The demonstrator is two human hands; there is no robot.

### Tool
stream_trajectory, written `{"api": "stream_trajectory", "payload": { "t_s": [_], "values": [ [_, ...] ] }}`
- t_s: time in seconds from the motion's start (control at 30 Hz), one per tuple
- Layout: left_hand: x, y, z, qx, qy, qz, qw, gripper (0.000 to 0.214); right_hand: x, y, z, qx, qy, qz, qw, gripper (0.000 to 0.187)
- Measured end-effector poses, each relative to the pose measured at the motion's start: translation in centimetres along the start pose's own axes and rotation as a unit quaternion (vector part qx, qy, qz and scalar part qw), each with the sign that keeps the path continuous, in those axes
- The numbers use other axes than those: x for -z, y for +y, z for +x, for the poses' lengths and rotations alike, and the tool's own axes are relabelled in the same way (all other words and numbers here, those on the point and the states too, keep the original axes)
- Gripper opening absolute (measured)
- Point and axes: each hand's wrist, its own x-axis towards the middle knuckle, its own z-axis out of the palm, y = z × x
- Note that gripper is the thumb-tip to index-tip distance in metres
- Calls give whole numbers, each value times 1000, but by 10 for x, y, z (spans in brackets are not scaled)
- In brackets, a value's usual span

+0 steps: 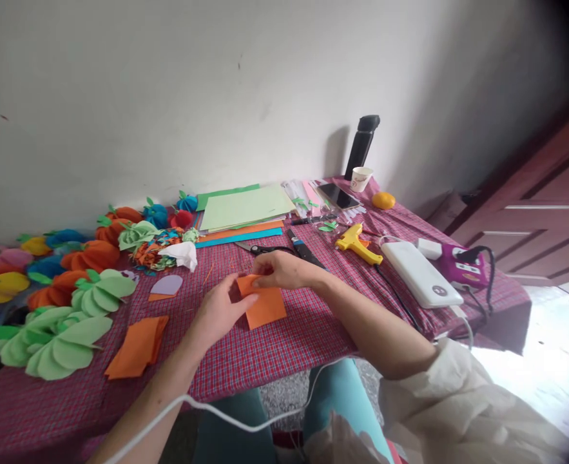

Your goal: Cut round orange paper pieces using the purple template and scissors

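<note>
Both my hands meet over a piece of orange paper [267, 308] near the front of the table. My left hand [223, 309] pinches its left side, thumb on top. From the far side, my right hand [279, 269] grips the upper edge, which looks folded over; its fingertips are partly hidden behind the paper. A stack of orange paper pieces [138, 347] lies left of my left forearm. Behind that stack rests a rounded lilac paper piece [167, 285] on an orange one. Scissors [262, 249] lie just beyond my hands, beside a dark-handled tool [303, 248].
Several paper pumpkins [66, 348] crowd the left side. Coloured sheets [245, 207] lie at the back. To the right are a yellow glue gun [359, 243], a white power bank [422, 274], a purple power adapter [465, 265], a phone [339, 196], a paper cup [361, 180] and a black bottle [361, 147]. A white cable [245, 425] crosses my lap.
</note>
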Motion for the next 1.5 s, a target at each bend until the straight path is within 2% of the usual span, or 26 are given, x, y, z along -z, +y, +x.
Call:
{"api": "stream_trajectory", "payload": {
  "t_s": [0.07, 0.13, 0.23, 0.3, 0.37, 0.47, 0.53, 0.7, 0.9, 1.03, 1.1, 1.33, 1.5],
  "values": [
    [-5, -1, 16, 21, -43, -95, 994, 39, 4, 4, 3, -8, 63, 65, 996, 17],
    [-6, -3, 27, 28, -33, -147, 988, 33, 10, 9, 5, -33, 141, 122, 982, 21],
    [-4, -3, 34, 27, -10, -199, 980, 31, 19, 14, 7, -56, 255, 203, 944, 26],
    [0, -3, 35, 23, -2, -225, 974, 32, 22, 12, 5, -69, 296, 217, 928, 27],
    [3, -4, 33, 13, 11, -248, 969, 35, 20, 9, 3, -89, 261, 213, 937, 30],
    [6, -6, 31, -4, 31, -264, 964, 37, 9, 4, 2, -105, 106, 236, 960, 34],
    [6, -8, 30, -8, 23, -273, 962, 37, 1, 4, 3, -104, 67, 267, 956, 34],
    [2, -9, 28, 13, -18, -291, 956, 37, -5, 8, 4, -91, 84, 334, 934, 27],
    [4, -1, 27, 35, -52, -374, 925, 35, 3, 4, 1, -46, 68, 266, 960, 26],
    [5, -1, 27, 2, -13, -362, 932, 31, 5, 1, 0, -20, 43, 231, 972, 32],
    [5, -2, 27, -8, -10, -370, 929, 28, 6, 2, 0, -16, 47, 225, 973, 31],
    [8, 1, 24, 53, -69, -494, 865, 19, 5, 12, 1, -22, 54, 271, 961, 29],
    [8, 2, 23, 63, -54, -517, 852, 19, 0, 17, 3, -31, 52, 312, 948, 23]
  ]
}}
